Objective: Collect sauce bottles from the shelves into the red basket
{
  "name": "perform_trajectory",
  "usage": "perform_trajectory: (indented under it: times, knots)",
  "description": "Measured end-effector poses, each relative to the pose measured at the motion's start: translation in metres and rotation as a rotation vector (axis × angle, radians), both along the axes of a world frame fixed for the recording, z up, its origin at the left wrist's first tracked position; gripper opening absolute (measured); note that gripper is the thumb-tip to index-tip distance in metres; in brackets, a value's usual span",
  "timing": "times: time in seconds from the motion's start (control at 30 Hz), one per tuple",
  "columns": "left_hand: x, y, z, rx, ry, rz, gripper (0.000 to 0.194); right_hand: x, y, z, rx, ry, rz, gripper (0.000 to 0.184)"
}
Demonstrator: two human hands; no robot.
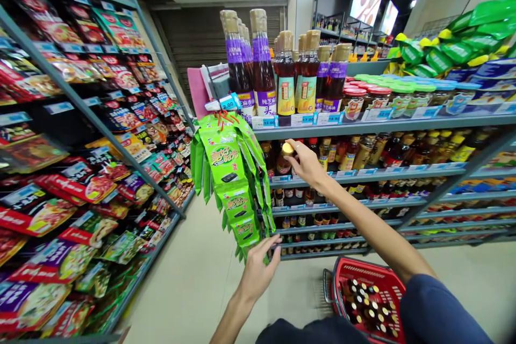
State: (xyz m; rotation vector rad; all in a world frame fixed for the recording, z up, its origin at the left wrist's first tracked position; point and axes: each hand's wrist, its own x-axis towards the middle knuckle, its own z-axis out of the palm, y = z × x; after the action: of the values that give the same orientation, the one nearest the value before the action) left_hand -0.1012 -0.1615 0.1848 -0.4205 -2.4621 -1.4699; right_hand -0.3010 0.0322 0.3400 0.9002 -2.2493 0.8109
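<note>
My right hand (pixel 306 161) reaches to the second shelf and grips a dark bottle (pixel 283 162) by its gold cap, thumb and fingers closed around the top. Lower and to the left, my left hand (pixel 260 269) is held with its fingers apart and nothing in it. It is beside the bottom of a hanging bunch of green snack packets (pixel 228 166); I cannot tell whether it touches them. A red shopping basket (pixel 341 274) stands on the floor below my right arm, with several dark, gold-capped bottles (pixel 368 306) in it.
Sesame oil bottles (pixel 264 75) with purple labels stand on the top shelf (pixel 363 126), with jars (pixel 379 98) to their right. Lower shelves hold more bottles (pixel 349 153). Racks of packaged food (pixel 60 188) line the left side. Green packages (pixel 471 37) are piled at upper right.
</note>
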Motion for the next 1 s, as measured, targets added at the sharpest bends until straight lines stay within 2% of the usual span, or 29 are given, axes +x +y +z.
perform_trajectory:
  times: [0.13, 0.33, 0.47, 0.63, 0.73, 0.8, 0.87, 0.93, 1.0]
  knots:
    - [0.007, 0.014, -0.011, 0.075, -0.079, 0.012, 0.03, -0.015, -0.007, -0.011, 0.06, -0.006, -0.037, 0.045]
    - [0.009, 0.028, -0.022, 0.198, -0.198, 0.008, 0.036, -0.037, -0.018, -0.025, 0.063, -0.04, -0.104, 0.042]
    - [0.008, 0.035, -0.029, 0.298, -0.259, 0.009, 0.044, -0.042, -0.027, -0.022, 0.109, -0.099, -0.244, 0.046]
    - [0.007, 0.044, -0.034, 0.353, -0.307, -0.02, 0.047, -0.038, -0.039, -0.009, 0.264, -0.148, -0.371, 0.034]
    - [0.006, 0.045, -0.035, 0.392, -0.333, -0.02, 0.05, -0.028, -0.043, -0.005, 0.318, -0.124, -0.422, 0.033]
    - [-0.001, 0.045, -0.032, 0.394, -0.362, 0.016, 0.052, -0.016, -0.039, -0.01, 0.32, -0.066, -0.438, 0.036]
    - [-0.015, 0.045, -0.022, 0.324, -0.372, 0.064, 0.052, -0.004, -0.03, -0.022, 0.326, -0.072, -0.393, 0.039]
    - [-0.039, 0.048, -0.006, 0.167, -0.296, 0.098, 0.048, 0.006, -0.018, -0.04, 0.365, -0.159, -0.318, 0.04]
    - [-0.07, 0.054, 0.016, -0.056, -0.152, 0.148, 0.045, 0.009, -0.006, -0.058, 0.413, -0.239, -0.284, 0.038]
